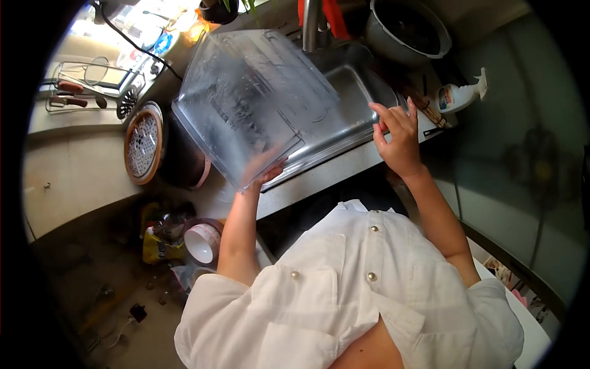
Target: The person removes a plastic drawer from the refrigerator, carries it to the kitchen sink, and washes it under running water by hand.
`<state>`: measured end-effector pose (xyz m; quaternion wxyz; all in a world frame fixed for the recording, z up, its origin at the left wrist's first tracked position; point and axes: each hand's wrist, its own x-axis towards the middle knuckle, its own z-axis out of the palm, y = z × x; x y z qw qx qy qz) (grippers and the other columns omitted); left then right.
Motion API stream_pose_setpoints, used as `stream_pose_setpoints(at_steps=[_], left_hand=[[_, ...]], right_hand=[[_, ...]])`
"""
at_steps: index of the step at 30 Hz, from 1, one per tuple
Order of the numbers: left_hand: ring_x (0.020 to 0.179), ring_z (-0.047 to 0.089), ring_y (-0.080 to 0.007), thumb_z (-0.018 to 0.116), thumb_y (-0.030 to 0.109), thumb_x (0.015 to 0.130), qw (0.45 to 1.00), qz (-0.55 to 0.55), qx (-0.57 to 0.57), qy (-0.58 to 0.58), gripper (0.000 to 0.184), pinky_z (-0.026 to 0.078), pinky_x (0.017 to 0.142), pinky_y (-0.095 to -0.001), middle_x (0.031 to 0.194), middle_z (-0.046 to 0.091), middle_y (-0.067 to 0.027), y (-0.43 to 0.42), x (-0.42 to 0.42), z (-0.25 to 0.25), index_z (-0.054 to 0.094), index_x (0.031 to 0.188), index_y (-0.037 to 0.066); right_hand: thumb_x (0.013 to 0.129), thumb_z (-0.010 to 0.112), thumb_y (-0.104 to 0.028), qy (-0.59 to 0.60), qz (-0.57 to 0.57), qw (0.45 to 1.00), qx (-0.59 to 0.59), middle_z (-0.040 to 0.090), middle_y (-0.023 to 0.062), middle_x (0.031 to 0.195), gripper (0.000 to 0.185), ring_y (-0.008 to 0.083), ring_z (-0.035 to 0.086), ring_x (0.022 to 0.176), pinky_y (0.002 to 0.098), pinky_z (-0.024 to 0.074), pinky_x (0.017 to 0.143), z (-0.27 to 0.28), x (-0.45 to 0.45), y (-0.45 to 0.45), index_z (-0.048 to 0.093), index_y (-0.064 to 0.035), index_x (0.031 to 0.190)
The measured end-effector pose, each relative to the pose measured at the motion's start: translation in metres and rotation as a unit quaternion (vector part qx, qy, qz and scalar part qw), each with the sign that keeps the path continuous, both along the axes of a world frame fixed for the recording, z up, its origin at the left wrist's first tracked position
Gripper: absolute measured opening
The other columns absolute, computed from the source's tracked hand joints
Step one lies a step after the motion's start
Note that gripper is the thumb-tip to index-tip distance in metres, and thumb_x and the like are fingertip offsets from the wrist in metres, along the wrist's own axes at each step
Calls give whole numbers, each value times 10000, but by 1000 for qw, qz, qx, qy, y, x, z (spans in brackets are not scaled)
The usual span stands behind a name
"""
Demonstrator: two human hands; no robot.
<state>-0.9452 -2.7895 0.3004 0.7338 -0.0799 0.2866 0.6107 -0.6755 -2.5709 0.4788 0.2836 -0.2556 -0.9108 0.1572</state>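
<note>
A large clear plastic bin (221, 86), wet with drops, is tilted over the left part of the steel sink (359, 86). My left hand (270, 171) grips its near lower edge, and part of that hand shows blurred through the plastic. My right hand (399, 140) is raised above the sink's front right edge, apart from the bin. Its fingers are spread and slightly bent, with nothing between them. Behind the bin stands the faucet (311, 27), with a red cloth (334, 19) beside it.
A big pot (410, 31) stands at the back right, near a white spray bottle (460, 93). On the left are a perforated steamer tray (143, 146), a dark pot (184, 154) and a utensil rack (92, 86). Bowls (201, 242) sit lower, beside my left forearm.
</note>
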Motion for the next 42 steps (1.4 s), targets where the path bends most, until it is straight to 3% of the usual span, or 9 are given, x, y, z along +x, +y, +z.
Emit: stream_pose_setpoints(at_steps=[1,5,9,14,18,24,33,37,42], left_hand=[[424,419,-94,510,202,904,998,-8,-42,-54,154,324,345,-199,700,504,-73,6,3,30,500,925,50],[460,446,-143,461,248,917,974,9,38,-221,239,370,468,-243,667,449,-49,-2,6,25,493,1008,30],[455,469,-45,569,222,909,982,-1,76,-174,227,338,495,-210,645,434,30,-7,26,47,486,980,23],[475,480,-45,573,257,909,986,20,71,-147,250,347,532,-231,670,434,26,-19,41,71,445,795,75],[478,479,-47,567,260,912,989,27,86,-115,249,357,536,-231,673,435,17,-28,44,85,453,810,64],[485,483,-59,532,275,928,991,30,90,-99,278,370,565,-250,693,435,7,-31,48,116,453,767,63],[541,522,-88,515,231,937,986,32,156,-52,229,396,691,-307,780,452,-19,-25,55,170,469,861,19],[543,521,-86,527,220,929,983,27,176,-45,276,384,689,-288,791,461,-23,-21,63,196,437,1017,-25],[531,492,-49,534,229,928,982,45,182,2,311,378,647,-272,775,447,-10,-20,68,219,417,1051,-31]], right_hand=[[700,612,31,6,-1,1000,-7,502,13,710,481,177,523,706,465,266,1054,-1,5,0,560,-108,1157],[706,618,23,16,-23,999,-37,483,7,695,494,172,517,700,475,267,1053,-7,29,4,548,-113,1176],[708,609,29,60,-11,997,-40,471,2,678,511,167,509,684,477,278,1046,-6,38,9,538,-118,1191],[691,594,49,109,9,993,-40,466,-2,661,535,165,515,676,483,275,1048,-6,34,11,532,-119,1195],[684,601,37,127,11,989,-73,463,-9,645,542,162,525,678,494,257,1060,-16,41,3,530,-116,1199],[714,656,-17,101,4,990,-93,559,4,905,674,183,537,943,505,234,1065,-26,58,-1,411,-141,1330],[734,649,-29,114,-13,987,-113,562,7,930,664,190,535,965,520,230,1072,-33,88,-6,400,-146,1338],[740,644,-34,123,-18,985,-122,562,7,928,657,191,536,963,524,229,1071,-36,98,-6,398,-146,1339],[740,639,-27,141,-16,982,-127,563,12,919,645,196,539,945,521,226,1070,-36,105,-8,410,-142,1332]])
